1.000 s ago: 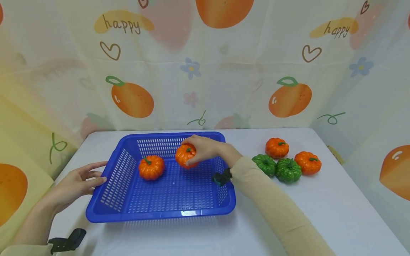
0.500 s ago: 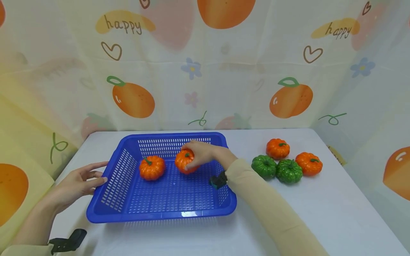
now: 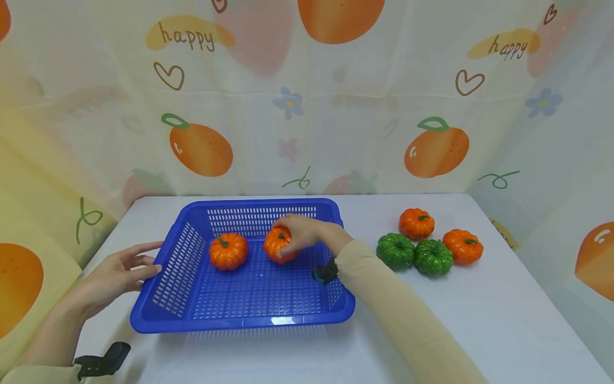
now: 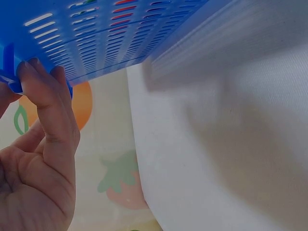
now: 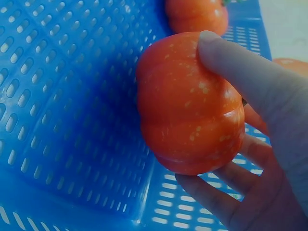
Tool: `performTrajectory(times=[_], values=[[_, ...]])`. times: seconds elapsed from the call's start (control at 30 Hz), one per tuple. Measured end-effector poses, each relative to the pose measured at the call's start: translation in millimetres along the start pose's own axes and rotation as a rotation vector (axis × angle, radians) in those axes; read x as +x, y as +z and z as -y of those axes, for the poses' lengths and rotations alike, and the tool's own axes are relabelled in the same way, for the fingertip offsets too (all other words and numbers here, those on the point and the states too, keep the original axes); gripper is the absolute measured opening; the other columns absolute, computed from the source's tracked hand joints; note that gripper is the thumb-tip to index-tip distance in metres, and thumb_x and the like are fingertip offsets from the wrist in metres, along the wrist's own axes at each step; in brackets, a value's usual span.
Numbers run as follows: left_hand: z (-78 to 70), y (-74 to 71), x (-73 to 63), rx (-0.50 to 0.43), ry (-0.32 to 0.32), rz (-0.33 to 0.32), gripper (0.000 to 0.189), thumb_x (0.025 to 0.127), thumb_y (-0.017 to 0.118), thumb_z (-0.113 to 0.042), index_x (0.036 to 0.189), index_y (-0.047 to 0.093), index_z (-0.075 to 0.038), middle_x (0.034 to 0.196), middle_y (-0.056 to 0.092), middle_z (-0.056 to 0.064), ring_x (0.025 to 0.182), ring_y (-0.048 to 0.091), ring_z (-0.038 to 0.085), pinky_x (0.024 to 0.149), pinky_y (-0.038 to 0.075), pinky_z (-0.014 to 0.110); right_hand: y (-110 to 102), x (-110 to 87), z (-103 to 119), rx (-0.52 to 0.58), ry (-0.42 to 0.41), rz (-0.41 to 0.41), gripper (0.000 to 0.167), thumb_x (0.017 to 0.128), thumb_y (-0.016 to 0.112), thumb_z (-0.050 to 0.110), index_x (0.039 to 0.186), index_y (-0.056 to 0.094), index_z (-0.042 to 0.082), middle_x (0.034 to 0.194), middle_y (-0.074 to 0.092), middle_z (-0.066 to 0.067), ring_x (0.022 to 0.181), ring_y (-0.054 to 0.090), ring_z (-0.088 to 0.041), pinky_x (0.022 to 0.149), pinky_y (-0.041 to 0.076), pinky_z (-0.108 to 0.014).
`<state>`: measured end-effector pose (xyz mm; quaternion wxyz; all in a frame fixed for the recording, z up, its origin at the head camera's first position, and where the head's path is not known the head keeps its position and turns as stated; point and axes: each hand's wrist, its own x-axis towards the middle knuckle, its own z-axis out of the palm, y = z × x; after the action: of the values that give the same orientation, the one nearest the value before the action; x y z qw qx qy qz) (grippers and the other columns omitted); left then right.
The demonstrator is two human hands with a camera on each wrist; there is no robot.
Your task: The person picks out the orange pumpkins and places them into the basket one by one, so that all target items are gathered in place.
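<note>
Inside the blue plastic basket (image 3: 244, 322), my right hand (image 3: 303, 232) holds a small orange pumpkin (image 3: 276, 246), low over the basket floor. The right wrist view shows the thumb on one side of that pumpkin (image 5: 187, 106) and the fingertips on the other. A second orange pumpkin (image 3: 228, 252) with a green stem sits to its left in the basket. My left hand (image 3: 115, 273) grips the basket's left rim. Its curled fingers (image 4: 43, 91) reach up to the rim in the left wrist view.
Right of the basket, a green pumpkin (image 3: 395, 251) and a speckled green pumpkin (image 3: 433, 258) stand close together on the white table (image 3: 479, 314). Beside them are an orange pumpkin (image 3: 416, 223) and another orange pumpkin (image 3: 462, 247). A printed curtain (image 3: 316, 133) hangs behind the table.
My right hand has lowered the orange pumpkin slightly inside the basket, mostly in the first half second. The left hand keeps its place at the rim.
</note>
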<state>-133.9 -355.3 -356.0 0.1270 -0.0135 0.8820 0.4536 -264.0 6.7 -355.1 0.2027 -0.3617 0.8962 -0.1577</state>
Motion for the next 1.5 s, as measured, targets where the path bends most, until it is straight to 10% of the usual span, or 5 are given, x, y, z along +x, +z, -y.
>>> performTrajectory(times=[1.5], values=[[-0.7,0.5,-0.8,-0.002,0.013,-0.010,0.071,0.089,0.059,-0.032,0.144,0.024,-0.003,0.102,0.054,0.015,0.084,0.060,0.014,0.072,0.053,0.030,8.6,2.1,-4.4,0.023,0.012,0.044,0.067,0.081,0.070,0.027,0.138,0.037,0.019,0.132,0.040,-0.006,0.117,0.043,-0.020,0.102,0.037,-0.036]])
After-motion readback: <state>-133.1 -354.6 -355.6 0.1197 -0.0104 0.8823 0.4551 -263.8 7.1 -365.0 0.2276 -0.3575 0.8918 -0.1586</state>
